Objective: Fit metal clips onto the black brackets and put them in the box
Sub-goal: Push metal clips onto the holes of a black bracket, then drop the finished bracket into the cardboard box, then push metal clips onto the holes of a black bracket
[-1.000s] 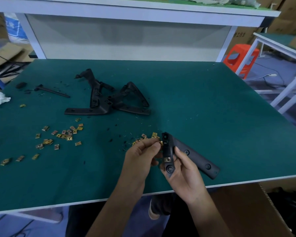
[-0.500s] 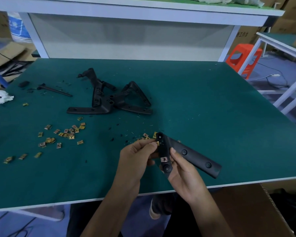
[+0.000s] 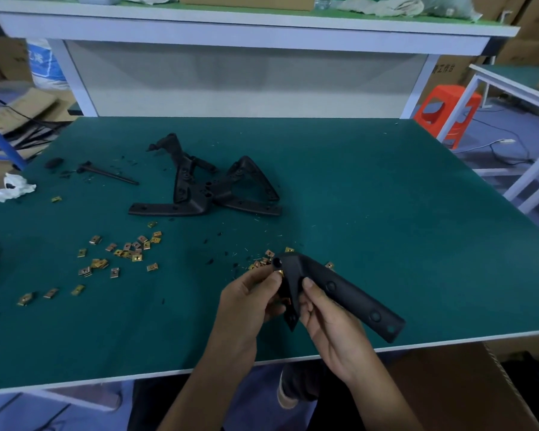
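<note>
The right hand (image 3: 327, 318) is gripping the black bracket (image 3: 346, 290) at its bend, just above the near edge of the green table (image 3: 386, 213). The bracket's long arm is pointing down and right, toward the cardboard box (image 3: 442, 387) below the table edge. The left hand (image 3: 246, 303) is pinching a metal clip (image 3: 279, 272) against the short leg's upper end, from the left. The right hand is nearer the box.

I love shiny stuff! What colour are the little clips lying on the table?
The clips are gold, clearest in the head view.
</note>
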The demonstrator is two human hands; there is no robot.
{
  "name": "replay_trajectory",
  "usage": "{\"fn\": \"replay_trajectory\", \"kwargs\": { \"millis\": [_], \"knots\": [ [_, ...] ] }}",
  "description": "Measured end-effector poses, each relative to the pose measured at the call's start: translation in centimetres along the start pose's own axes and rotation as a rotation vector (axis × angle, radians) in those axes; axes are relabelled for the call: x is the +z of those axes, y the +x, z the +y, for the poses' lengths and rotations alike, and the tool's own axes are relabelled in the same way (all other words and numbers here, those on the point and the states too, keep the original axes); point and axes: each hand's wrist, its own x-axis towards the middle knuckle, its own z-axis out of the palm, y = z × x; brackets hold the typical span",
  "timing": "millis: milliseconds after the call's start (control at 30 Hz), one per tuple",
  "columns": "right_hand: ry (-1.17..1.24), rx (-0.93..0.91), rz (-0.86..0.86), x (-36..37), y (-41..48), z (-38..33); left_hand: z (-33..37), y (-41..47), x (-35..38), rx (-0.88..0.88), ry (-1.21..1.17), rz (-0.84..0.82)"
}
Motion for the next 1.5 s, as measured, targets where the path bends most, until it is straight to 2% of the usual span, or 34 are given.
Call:
{"fn": "replay_trajectory", "kwargs": {
  "millis": [100,233,367,567,667,733,833,933,1100,1267,1333,1400,1500],
  "knots": [
    [-0.031,-0.04,0.0,0.1,-0.3,-0.1,-0.6,0.1,0.0,0.081,0.073,0.044],
    [-0.268,-0.132,0.014,0.2,-0.7,0.6,-0.9,0.2,0.1,0.228,0.314,0.112],
    [-0.47,-0.196,0.072,0.3,-0.6,1.4,-1.0,0.8,-0.2,0.241,0.282,0.155],
    [-0.412,-0.209,0.162,1.4,-2.4,0.5,-1.8,1.1,-0.3,0.268,0.333,0.188],
    [-0.35,-0.21,0.21,0.2,-4.3,-0.3,-2.2,0.5,0.2,0.29,0.494,0.023],
    [-0.244,-0.153,0.308,-1.8,-5.7,-1.1,-2.3,-0.2,0.8,0.29,0.573,-0.101],
    [0.062,-0.123,0.428,-6.1,-8.3,-3.8,-3.1,-0.9,1.3,0.269,0.563,-0.201],
    [0.329,-0.292,0.615,-12.0,-11.5,-7.9,-3.9,-1.0,1.7,0.292,0.61,-0.235],
    [0.44,-0.543,1.045,-21.6,-16.4,-13.2,-4.6,0.6,2.1,0.218,0.694,-0.236],
    [0.376,-0.471,1.205,-24.7,-16.5,-13.9,-4.8,2.4,1.4,0.243,0.785,-0.225],
    [0.228,-0.427,1.197,-23.4,-15.1,-13.5,-3.8,2.2,1.2,0.331,0.815,-0.169],
    [0.057,-0.437,1.12,-20.4,-12.7,-12.8,-2.0,2.2,1.3,0.427,0.883,-0.091],
    [-0.23,-0.512,0.892,-13.8,-9.0,-10.6,1.4,3.7,0.6,0.545,0.968,0.0]
  ]
}}
